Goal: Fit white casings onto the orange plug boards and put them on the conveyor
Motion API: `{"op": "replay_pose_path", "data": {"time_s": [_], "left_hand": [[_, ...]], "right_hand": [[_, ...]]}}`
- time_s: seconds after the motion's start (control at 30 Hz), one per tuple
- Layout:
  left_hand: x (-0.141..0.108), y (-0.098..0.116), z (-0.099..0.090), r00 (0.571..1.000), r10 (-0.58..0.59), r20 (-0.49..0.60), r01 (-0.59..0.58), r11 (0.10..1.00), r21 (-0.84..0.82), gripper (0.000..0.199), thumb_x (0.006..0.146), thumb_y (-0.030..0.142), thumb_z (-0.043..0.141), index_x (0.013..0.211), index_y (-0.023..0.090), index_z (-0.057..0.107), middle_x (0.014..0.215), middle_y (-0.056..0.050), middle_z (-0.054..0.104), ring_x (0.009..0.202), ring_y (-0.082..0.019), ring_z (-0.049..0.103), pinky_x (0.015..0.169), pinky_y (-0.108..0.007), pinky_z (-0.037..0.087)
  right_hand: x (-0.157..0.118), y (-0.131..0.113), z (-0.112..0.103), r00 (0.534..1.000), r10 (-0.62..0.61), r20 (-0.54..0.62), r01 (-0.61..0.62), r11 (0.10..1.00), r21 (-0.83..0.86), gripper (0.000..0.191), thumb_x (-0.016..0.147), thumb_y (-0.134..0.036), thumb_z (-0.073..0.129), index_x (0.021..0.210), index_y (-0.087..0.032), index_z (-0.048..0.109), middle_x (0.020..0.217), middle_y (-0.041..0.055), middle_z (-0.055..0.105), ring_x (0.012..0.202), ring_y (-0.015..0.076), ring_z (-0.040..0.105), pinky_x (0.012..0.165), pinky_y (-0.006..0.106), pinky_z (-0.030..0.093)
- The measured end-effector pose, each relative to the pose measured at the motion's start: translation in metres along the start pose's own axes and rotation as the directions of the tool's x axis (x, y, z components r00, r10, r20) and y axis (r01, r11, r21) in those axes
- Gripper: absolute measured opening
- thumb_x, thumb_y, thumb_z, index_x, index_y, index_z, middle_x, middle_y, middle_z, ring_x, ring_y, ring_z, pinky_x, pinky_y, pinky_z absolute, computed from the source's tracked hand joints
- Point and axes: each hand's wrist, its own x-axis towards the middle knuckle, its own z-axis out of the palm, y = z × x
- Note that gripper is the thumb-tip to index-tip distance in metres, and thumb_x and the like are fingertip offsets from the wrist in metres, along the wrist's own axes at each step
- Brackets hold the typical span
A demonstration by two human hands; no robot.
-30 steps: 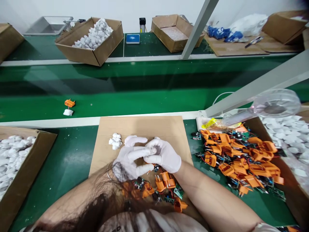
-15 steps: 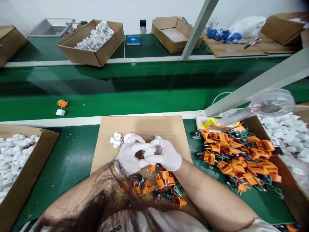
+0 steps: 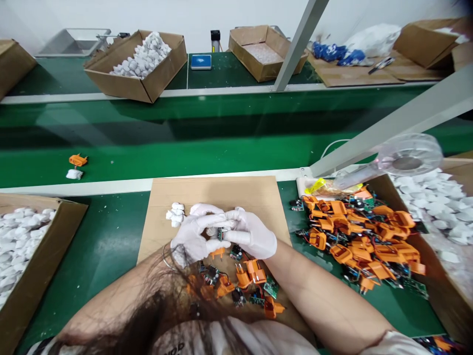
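Observation:
Both hands wear white gloves and meet over a cardboard sheet (image 3: 162,197). My left hand (image 3: 194,235) and my right hand (image 3: 251,234) pinch a small circuit board (image 3: 220,233) between their fingertips; a pale round piece (image 3: 211,231) shows beside it, partly hidden by the fingers. Just left of my left hand lies a small cluster of white pieces (image 3: 176,214). Below the hands, orange plug housings (image 3: 254,271) with wired circuit boards (image 3: 271,287) are spread on the cardboard, some behind strands of hair.
A big pile of orange plugs (image 3: 364,236) lies at the right, by a box of white pieces (image 3: 438,202) and a clear tape roll (image 3: 410,155). Another box (image 3: 70,217) stands left. One orange plug (image 3: 78,159) lies on the green belt (image 3: 185,158). Boxes line the back shelf.
The fingers have shifted, and the circuit board now shows between them. On the belt, the orange plug and its white piece have moved left. The view has shifted slightly.

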Motion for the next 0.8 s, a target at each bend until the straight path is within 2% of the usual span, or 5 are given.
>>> {"op": "replay_pose_path", "data": {"time_s": [0.23,0.4,0.5,0.67,0.8], "left_hand": [[-0.001,-0.002,0.0,1.0,0.005,0.006,-0.005,1.0,0.031,0.048,0.078,0.04,0.091,0.123,0.034,0.076,0.112,-0.007,0.079,0.098,-0.028,0.078,0.082,-0.043,0.069],[-0.001,-0.003,0.0,1.0,0.003,-0.017,-0.003,1.0,0.004,0.047,0.079,0.041,0.09,0.124,0.034,0.076,0.113,-0.009,0.08,0.099,-0.028,0.078,0.083,-0.045,0.07],[0.001,-0.001,0.0,1.0,0.016,-0.026,-0.016,1.0,0.001,0.049,0.08,0.04,0.09,0.126,0.036,0.075,0.111,-0.008,0.08,0.097,-0.028,0.078,0.081,-0.045,0.07],[0.006,0.004,0.0,1.0,0.002,0.004,-0.002,0.999,0.042,0.033,0.084,0.042,0.084,0.115,0.034,0.08,0.108,-0.007,0.08,0.093,-0.027,0.078,0.077,-0.042,0.07],[0.006,0.005,-0.001,1.0,-0.001,0.003,0.001,1.0,0.011,0.038,0.082,0.034,0.086,0.118,0.035,0.078,0.111,-0.008,0.08,0.094,-0.027,0.078,0.079,-0.042,0.07]], "right_hand": [[-0.004,-0.001,0.006,0.998,-0.01,-0.068,0.013,0.999,0.036,0.041,0.067,-0.035,0.097,0.101,-0.021,0.079,0.083,0.0009,0.08,0.072,0.0149,0.07,0.071,0.027,0.053],[-0.002,-0.01,0.011,0.999,-0.045,-0.004,0.046,0.994,0.1,0.04,0.071,-0.047,0.093,0.097,-0.02,0.08,0.083,0.0029,0.079,0.076,0.018,0.071,0.077,0.031,0.054],[-0.001,-0.01,0.01,0.999,-0.036,0.009,0.035,0.996,0.085,0.043,0.065,-0.042,0.096,0.095,-0.018,0.079,0.079,0.0017,0.077,0.068,0.0157,0.065,0.073,0.031,0.053],[-0.003,-0.003,0.008,0.989,0.015,-0.15,-0.01,0.999,0.033,0.042,0.059,-0.029,0.098,0.092,-0.022,0.074,0.073,-0.004,0.07,0.061,0.0131,0.06,0.065,0.029,0.048],[-0.005,-0.001,0.008,0.989,-0.043,-0.139,0.049,0.998,0.036,0.042,0.062,-0.031,0.097,0.094,-0.022,0.073,0.071,-0.0048,0.067,0.062,0.0138,0.059,0.065,0.03,0.049]]}}
